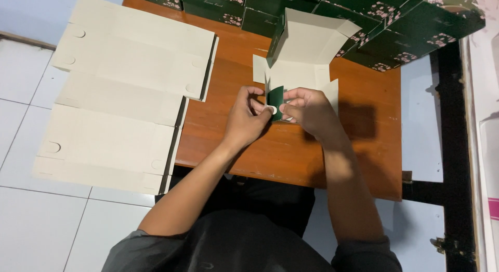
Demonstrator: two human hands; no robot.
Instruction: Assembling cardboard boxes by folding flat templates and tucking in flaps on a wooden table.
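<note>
Nearest the camera are the person's dark grey sleeves and two bare forearms, reaching forward over the near edge of the orange-brown wooden tabletop (312, 157). The left hand (248, 118) and the right hand (309, 112) meet near the middle of the tabletop, both pinching one small green flap (276, 99) of a partly folded carton (304, 53). The fingers of each hand are closed on that flap, the left from its left side, the right from its right, so the flap stands directly between the two hands and about equally near to each. The flap stands roughly upright, its long axis running away from the person towards the carton body. The carton lies just beyond the hands, its pale inside facing up, its green outer wall showing at the left edge, and its long axis running left to right across the tabletop. On the left, a stack of flat cream carton blanks (125, 90) overhangs the tabletop's edge above the white tiled floor (31, 220). Along the far edge sit finished green boxes with pink blossom print (395, 27), well apart from the hands.
</note>
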